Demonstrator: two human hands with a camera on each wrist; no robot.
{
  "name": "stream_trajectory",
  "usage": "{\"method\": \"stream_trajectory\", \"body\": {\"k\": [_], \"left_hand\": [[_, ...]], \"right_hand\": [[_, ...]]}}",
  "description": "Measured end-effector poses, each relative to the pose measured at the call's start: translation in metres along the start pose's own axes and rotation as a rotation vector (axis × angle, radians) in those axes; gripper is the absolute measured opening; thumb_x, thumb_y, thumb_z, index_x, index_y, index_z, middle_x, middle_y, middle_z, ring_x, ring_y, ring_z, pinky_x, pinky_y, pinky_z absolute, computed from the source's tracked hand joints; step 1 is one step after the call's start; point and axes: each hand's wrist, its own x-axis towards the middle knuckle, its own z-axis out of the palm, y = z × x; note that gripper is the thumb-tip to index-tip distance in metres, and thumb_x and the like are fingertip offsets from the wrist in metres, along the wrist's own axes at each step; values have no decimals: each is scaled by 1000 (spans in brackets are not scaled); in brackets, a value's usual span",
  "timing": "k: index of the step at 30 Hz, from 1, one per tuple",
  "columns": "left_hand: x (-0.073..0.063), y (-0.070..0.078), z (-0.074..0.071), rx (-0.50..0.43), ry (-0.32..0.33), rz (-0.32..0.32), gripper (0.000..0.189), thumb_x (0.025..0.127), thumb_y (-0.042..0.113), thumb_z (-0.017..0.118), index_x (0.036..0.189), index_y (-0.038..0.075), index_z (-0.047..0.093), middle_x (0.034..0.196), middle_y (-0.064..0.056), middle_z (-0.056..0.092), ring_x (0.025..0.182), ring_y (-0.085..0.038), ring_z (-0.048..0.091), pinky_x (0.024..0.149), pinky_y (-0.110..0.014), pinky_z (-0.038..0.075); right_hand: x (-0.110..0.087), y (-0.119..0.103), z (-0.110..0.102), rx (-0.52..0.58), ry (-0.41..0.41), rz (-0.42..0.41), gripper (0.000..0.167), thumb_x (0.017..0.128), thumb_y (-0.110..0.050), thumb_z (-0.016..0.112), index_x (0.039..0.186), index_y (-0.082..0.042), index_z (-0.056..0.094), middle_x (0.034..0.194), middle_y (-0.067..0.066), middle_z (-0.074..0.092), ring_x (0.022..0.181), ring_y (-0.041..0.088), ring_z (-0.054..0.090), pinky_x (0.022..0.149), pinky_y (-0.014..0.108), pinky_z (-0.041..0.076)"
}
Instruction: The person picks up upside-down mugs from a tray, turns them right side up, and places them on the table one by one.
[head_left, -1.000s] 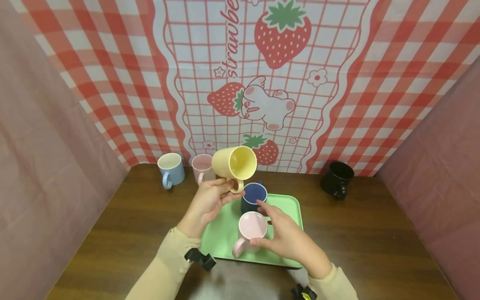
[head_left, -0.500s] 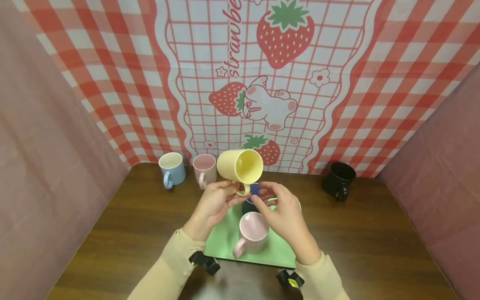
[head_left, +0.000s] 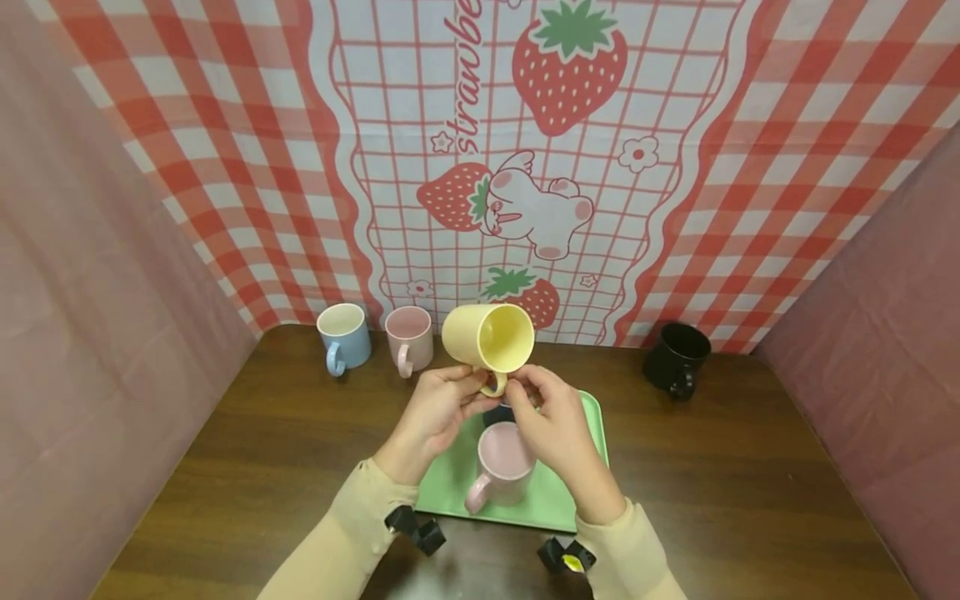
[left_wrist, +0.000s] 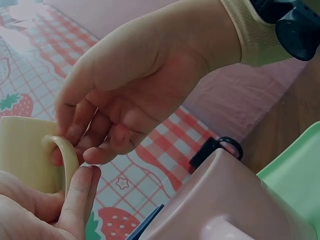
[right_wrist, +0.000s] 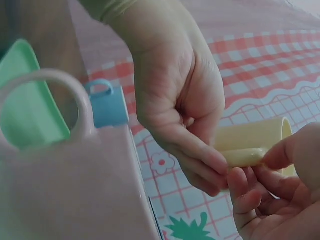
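Observation:
Between my hands, above the green tray (head_left: 450,492), a yellow mug (head_left: 468,337) is held tipped on its side, its mouth to the right and its handle (left_wrist: 70,160) downward. My left hand (head_left: 433,412) pinches the handle between thumb and fingers. From the other side my right hand (head_left: 555,421) has its thumb and curled fingertips on the handle, close to the mug's body. Below them a pink mug (head_left: 506,467) stands upright on the tray. Behind it a dark blue mug (head_left: 495,417) is mostly hidden by my hands.
Along the back of the wooden table (head_left: 247,467) stand a light blue mug (head_left: 347,342) and a second pink mug (head_left: 411,340) at left. A black mug (head_left: 675,360) stands at the back right. A strawberry-patterned cloth (head_left: 540,200) hangs behind.
My right hand has left the side of the pink mug and moved up to the yellow mug's handle. My left hand has shifted slightly right with the yellow mug.

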Motion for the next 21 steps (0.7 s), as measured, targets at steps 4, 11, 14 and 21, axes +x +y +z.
{"method": "stream_trajectory", "body": {"k": [4, 11, 14, 21], "left_hand": [[-1, 1, 1, -10, -10, 7, 33, 108, -7, 57, 135, -25, 60, 99, -10, 77, 84, -14, 77, 85, -31, 66], [-3, 2, 3, 16, -16, 31, 32, 105, -9, 59, 131, -27, 61, 93, -8, 76, 84, -13, 76, 85, -31, 66], [-4, 2, 3, 28, -18, 42, 30, 104, -12, 57, 130, -28, 61, 88, -6, 75, 81, -12, 74, 83, -31, 66], [-6, 1, 5, 41, -30, 48, 32, 103, -16, 53, 132, -28, 59, 88, -6, 75, 79, -11, 72, 82, -28, 66]], "right_hand": [[1, -1, 2, 116, -54, 65, 14, 108, -11, 70, 106, 0, 78, 88, 7, 76, 80, 19, 70, 72, 23, 59], [0, -1, 3, 253, -104, 180, 19, 110, -11, 66, 111, 5, 77, 92, 14, 75, 78, 16, 66, 74, 27, 60], [-1, -2, 4, 319, -139, 227, 21, 112, -9, 63, 116, 8, 75, 95, 17, 74, 78, 15, 64, 75, 29, 60], [-3, -5, 5, 383, -181, 247, 24, 113, -8, 59, 119, 11, 73, 99, 20, 75, 78, 14, 62, 74, 27, 57]]}}
